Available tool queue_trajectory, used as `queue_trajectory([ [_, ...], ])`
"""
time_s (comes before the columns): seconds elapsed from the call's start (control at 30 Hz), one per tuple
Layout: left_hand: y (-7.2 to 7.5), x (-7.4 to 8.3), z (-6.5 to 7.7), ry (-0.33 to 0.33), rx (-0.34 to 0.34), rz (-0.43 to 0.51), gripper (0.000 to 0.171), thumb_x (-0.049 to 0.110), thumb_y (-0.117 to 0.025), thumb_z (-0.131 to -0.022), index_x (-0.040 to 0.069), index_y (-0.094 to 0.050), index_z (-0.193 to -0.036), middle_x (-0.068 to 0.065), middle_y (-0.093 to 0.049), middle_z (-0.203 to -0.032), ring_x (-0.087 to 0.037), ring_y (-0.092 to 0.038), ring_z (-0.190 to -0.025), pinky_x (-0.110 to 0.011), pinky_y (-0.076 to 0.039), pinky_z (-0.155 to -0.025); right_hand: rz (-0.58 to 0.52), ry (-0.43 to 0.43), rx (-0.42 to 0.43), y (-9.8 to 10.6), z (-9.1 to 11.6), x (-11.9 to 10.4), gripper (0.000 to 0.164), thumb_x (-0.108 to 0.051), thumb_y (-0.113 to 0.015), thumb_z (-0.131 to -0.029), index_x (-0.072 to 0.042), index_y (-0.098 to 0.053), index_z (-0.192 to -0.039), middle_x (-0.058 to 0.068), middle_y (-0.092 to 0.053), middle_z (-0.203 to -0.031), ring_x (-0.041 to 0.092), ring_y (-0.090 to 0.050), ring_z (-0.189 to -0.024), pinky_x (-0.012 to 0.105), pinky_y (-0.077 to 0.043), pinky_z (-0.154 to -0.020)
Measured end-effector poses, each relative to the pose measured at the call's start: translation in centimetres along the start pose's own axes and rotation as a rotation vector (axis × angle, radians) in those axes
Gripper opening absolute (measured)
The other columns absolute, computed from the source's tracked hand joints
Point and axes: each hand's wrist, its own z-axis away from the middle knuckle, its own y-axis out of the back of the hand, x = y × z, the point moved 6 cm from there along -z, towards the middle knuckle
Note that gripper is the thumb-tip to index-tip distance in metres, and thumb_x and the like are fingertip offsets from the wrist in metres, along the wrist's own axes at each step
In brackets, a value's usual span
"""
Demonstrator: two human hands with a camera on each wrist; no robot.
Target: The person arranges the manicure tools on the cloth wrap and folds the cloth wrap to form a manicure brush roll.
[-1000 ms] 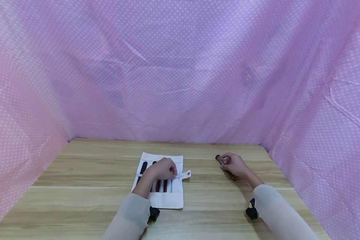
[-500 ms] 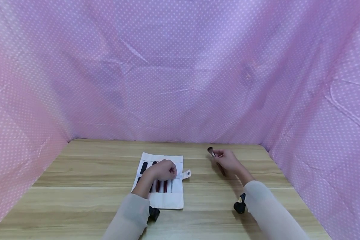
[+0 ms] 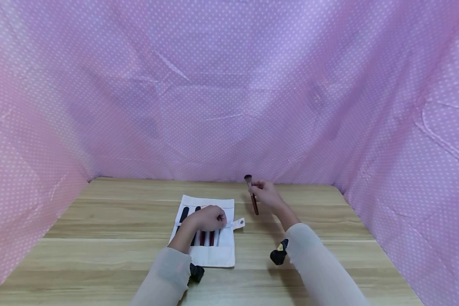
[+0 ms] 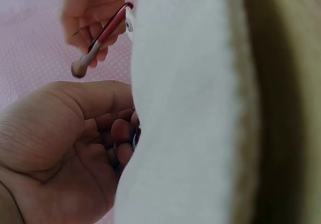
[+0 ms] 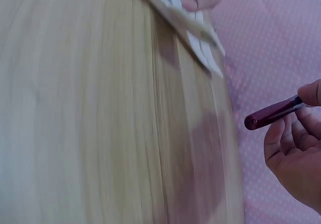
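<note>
My right hand [image 3: 267, 193] pinches a makeup brush [image 3: 254, 202] above the table, bristles up, to the right of a white brush pouch [image 3: 214, 256]. In the right wrist view, the brush's dark red handle [image 5: 273, 113] sticks out from the thumb and fingers. The pouch lies unfolded, with slim dark and red tools tucked in it. Over its upper part, my left hand [image 3: 211, 217] has its fingers curled at the white elastic band. The left wrist view shows the left hand's fingers [image 4: 120, 131] bent at the pouch; its flap hides their tips.
A snap tab [image 3: 239, 223] juts from the pouch's right side. The wooden table [image 3: 111, 250] extends around it, and pink dotted cloth [image 3: 229, 106] hangs behind and at both sides. Each wrist carries a small black camera.
My right hand has lifted the brush and carried it left toward the pouch, turning it more upright. The left hand stays at the pouch.
</note>
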Motion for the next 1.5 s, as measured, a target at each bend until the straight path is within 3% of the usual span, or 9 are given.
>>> queue_trajectory([
  [0.1, -0.1, 0.0, 0.0, -0.002, 0.003, -0.008, 0.014, 0.005, -0.062, -0.096, 0.011, -0.07, -0.086, 0.004, -0.061, -0.078, -0.012, -0.051, -0.065, -0.029, -0.044, -0.062, -0.055, -0.026, 0.009, -1.1, -0.2, -0.3, 0.036, -0.009, -0.061, -0.099, 0.006, -0.059, -0.13, 0.02, -0.068, -0.115, 0.031, -0.066, -0.104, 0.037, -0.057, -0.083],
  [0.3, 0.1, 0.0, -0.2, -0.002, 0.009, -0.019, 0.013, 0.005, -0.063, -0.096, 0.011, -0.07, -0.086, 0.004, -0.061, -0.078, -0.012, -0.051, -0.065, -0.029, -0.044, -0.063, -0.154, -0.038, 0.046, -3.0, -0.6, -0.5, 0.033, -0.009, -0.064, -0.098, 0.004, -0.059, -0.128, 0.018, -0.069, -0.106, 0.022, -0.067, -0.082, 0.035, -0.059, -0.076],
  [0.43, 0.0, -0.1, -0.3, 0.003, 0.01, -0.014, 0.014, 0.005, -0.063, -0.096, 0.011, -0.07, -0.086, 0.004, -0.061, -0.078, -0.012, -0.051, -0.065, -0.029, -0.043, -0.063, -0.168, -0.037, 0.048, -4.2, -0.7, -0.6, 0.031, -0.015, -0.063, -0.101, 0.002, -0.059, -0.127, 0.015, -0.068, -0.106, 0.019, -0.064, -0.078, 0.031, -0.057, -0.072],
  [0.6, 0.1, -0.1, -0.3, 0.002, 0.009, 0.0, 0.014, 0.004, -0.063, -0.096, 0.011, -0.07, -0.085, 0.004, -0.061, -0.077, -0.012, -0.051, -0.066, -0.029, -0.043, -0.063, -0.183, 0.008, 0.033, -5.3, -1.0, -0.3, 0.017, -0.017, -0.058, -0.106, -0.001, -0.061, -0.108, 0.003, -0.06, -0.09, 0.015, -0.059, -0.072, 0.033, -0.054, -0.068],
  [0.73, 0.3, 0.0, -0.2, -0.002, 0.016, -0.002, 0.014, 0.002, -0.063, -0.094, 0.01, -0.07, -0.084, 0.003, -0.061, -0.078, -0.012, -0.051, -0.066, -0.029, -0.043, -0.062, -0.184, 0.026, 0.044, -5.8, -0.9, -0.2, 0.017, -0.017, -0.058, -0.106, -0.002, -0.059, -0.097, 0.001, -0.056, -0.085, 0.015, -0.057, -0.071, 0.037, -0.054, -0.07],
  [0.93, 0.3, -0.1, -0.3, -0.004, 0.016, -0.014, 0.015, 0.003, -0.064, -0.094, 0.011, -0.07, -0.084, 0.005, -0.061, -0.078, -0.011, -0.052, -0.066, -0.028, -0.043, -0.063, -0.252, -0.043, 0.021, -6.8, -1.0, 1.0, 0.017, -0.015, -0.059, -0.105, 0.001, -0.062, -0.102, 0.004, -0.062, -0.083, 0.014, -0.056, -0.066, 0.029, -0.048, -0.059],
  [1.07, 0.2, -0.1, -0.4, -0.023, 0.015, -0.028, 0.015, 0.003, -0.065, -0.095, 0.011, -0.07, -0.083, 0.005, -0.061, -0.076, -0.011, -0.051, -0.065, -0.028, -0.043, -0.064, -0.212, -0.046, 0.001, -7.1, -0.8, 1.5, 0.017, -0.014, -0.059, -0.105, 0.002, -0.063, -0.104, 0.005, -0.065, -0.085, 0.014, -0.054, -0.063, 0.025, -0.046, -0.056],
  [1.33, 0.2, -0.1, -0.4, -0.013, 0.015, -0.029, 0.015, 0.004, -0.066, -0.095, 0.01, -0.07, -0.083, 0.005, -0.06, -0.074, -0.011, -0.051, -0.064, -0.028, -0.042, -0.062, -0.16, -0.032, -0.026, -7.3, -0.6, 1.4, 0.023, -0.014, -0.058, -0.105, 0.007, -0.064, -0.111, 0.022, -0.071, -0.109, 0.015, -0.059, -0.072, 0.026, -0.05, -0.065],
  [1.5, 0.2, -0.1, -0.4, -0.016, 0.015, -0.028, 0.016, 0.004, -0.065, -0.095, 0.01, -0.07, -0.081, 0.005, -0.058, -0.071, -0.011, -0.05, -0.062, -0.028, -0.041, -0.062, -0.161, -0.047, -0.028, -7.7, -0.7, 1.3, 0.025, -0.012, -0.06, -0.104, 0.006, -0.064, -0.122, 0.02, -0.07, -0.112, 0.013, -0.061, -0.081, 0.025, -0.051, -0.07],
])
